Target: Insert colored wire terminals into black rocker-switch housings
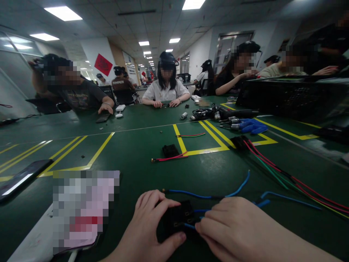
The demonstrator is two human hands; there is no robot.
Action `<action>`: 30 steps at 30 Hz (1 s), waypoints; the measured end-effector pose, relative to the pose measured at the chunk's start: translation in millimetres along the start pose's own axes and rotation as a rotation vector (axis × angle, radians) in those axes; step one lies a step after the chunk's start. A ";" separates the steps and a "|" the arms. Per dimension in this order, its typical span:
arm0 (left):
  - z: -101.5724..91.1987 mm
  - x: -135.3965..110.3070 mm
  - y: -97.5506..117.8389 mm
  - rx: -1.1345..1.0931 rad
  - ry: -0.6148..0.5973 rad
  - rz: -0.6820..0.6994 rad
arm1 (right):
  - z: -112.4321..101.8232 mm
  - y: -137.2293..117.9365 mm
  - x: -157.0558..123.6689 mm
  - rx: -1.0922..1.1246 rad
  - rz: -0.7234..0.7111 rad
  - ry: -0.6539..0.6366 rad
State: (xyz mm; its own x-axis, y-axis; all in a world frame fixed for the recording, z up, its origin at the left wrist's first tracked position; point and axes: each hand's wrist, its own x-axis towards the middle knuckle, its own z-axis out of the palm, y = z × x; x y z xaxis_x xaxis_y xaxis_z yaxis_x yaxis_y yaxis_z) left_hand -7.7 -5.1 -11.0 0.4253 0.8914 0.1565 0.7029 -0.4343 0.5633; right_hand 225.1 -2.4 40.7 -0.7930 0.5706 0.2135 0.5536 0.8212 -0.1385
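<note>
- The black block (183, 210) sits on the green table (131, 178) at the near edge, centre, between the two hands
- The left hand (149, 222) grasps it from the left, index finger along its far edge, thumb on the near side; a steady hold here keeps the block from twisting
- The right hand (231, 225) pinches a blue wire (189, 226) just right of the block; gripping close to the end and keeping it straight should limit bending
- Just beyond, a loose blue wire (188, 194) lies near the knuckles, best kept from snagging
- Farther off lie a smaller black block (170, 150) and red wires (171, 158)
</note>
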 end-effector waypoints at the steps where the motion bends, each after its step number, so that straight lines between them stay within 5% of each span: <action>1: 0.4 -0.3 -0.7 0.000 0.002 0.003 | 0.1 0.4 0.8 -0.008 -0.014 0.023; 5: 0.8 -0.3 -1.1 0.001 -0.001 0.003 | 0.8 1.8 1.7 -0.015 -0.046 0.075; 18: -2.3 1.8 3.3 -0.001 -0.017 -0.024 | -1.5 0.8 3.6 0.027 0.057 -0.093; 30: -3.1 1.9 5.1 0.008 -0.010 -0.026 | -3.6 0.0 -1.9 0.028 0.003 -0.032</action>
State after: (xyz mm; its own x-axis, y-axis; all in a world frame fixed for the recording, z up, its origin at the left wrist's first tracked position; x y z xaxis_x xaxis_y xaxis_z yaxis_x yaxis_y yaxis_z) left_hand -5.0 -5.3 -5.3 0.4125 0.9011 0.1338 0.7185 -0.4122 0.5602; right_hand 227.6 -3.5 43.9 -0.7996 0.5723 0.1819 0.5487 0.8194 -0.1661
